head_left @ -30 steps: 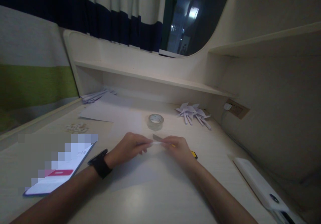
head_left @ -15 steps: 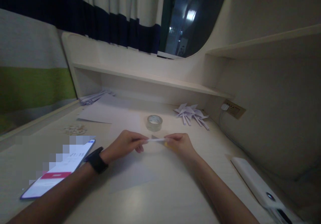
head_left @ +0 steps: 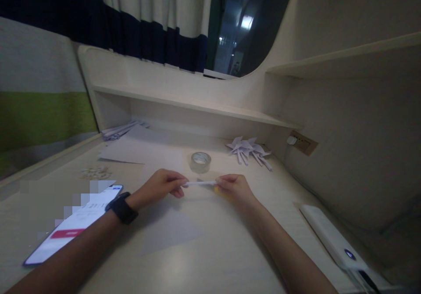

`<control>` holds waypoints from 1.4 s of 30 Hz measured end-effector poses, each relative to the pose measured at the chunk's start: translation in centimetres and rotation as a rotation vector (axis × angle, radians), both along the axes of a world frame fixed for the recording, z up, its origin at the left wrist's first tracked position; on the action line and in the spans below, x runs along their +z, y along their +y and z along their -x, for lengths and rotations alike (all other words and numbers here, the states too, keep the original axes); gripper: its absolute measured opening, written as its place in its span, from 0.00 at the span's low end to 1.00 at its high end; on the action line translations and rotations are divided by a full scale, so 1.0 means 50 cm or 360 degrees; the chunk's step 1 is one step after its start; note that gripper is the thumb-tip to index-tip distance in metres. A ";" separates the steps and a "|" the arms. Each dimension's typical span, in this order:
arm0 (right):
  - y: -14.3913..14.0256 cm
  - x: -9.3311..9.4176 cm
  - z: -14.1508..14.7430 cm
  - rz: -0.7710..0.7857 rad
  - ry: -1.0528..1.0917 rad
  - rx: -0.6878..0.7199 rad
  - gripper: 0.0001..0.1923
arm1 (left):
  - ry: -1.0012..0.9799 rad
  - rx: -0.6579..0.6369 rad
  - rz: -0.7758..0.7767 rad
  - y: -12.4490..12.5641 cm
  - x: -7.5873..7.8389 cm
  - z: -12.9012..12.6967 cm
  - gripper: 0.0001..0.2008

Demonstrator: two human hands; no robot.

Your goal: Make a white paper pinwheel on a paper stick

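Note:
Both of my hands pinch a thin white rolled paper stick (head_left: 200, 183) just above the desk. My left hand (head_left: 161, 186), with a black watch on its wrist, grips the stick's left end. At the right end is my right hand (head_left: 234, 188), with something yellow partly hidden under it. A sheet of paper (head_left: 171, 230) lies flat on the desk below my hands. A clear tape roll (head_left: 200, 162) stands just behind the stick.
A lit phone (head_left: 70, 228) lies at the left. A white power bank (head_left: 332, 237) lies at the right near the wall. Folded paper pinwheels (head_left: 248, 150) sit at the back right, paper sheets (head_left: 131, 149) at the back left, small pale bits (head_left: 96, 173) nearby.
My hands have shifted slightly away from me along the desk while still holding the stick. The yellow item is now mostly covered by my right hand.

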State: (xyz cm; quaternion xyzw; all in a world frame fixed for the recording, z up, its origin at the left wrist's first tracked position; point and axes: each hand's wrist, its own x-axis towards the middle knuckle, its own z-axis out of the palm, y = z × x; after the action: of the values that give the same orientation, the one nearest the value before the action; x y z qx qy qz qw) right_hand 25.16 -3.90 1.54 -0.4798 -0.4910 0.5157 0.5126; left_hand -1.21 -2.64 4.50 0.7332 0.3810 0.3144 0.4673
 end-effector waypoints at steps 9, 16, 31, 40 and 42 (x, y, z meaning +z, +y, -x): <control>-0.039 0.017 0.048 -0.0215 -0.0602 -0.0043 0.08 | 0.0311 -0.0051 -0.0551 -0.024 -0.003 -0.024 0.16; -0.066 0.033 0.080 -0.0473 -0.0695 0.0002 0.10 | 0.0179 -0.0131 -0.0323 -0.055 -0.029 -0.063 0.17; -0.082 0.047 0.079 -0.0628 -0.0772 0.0063 0.03 | 0.0001 -0.0061 -0.0093 -0.071 -0.011 -0.072 0.13; -0.096 0.056 0.092 -0.0701 -0.0824 -0.0066 0.03 | -0.0173 0.0040 0.0169 -0.064 -0.013 -0.072 0.12; -0.098 0.055 0.093 -0.0737 -0.0838 -0.0054 0.04 | -0.0179 0.0058 0.0199 -0.063 -0.014 -0.071 0.12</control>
State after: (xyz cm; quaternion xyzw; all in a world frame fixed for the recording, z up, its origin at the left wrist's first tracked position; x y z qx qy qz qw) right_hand 20.51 -8.79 4.30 -0.4755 -0.7022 0.2406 0.4721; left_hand 2.34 -5.81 3.79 0.6767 0.3863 0.3392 0.5270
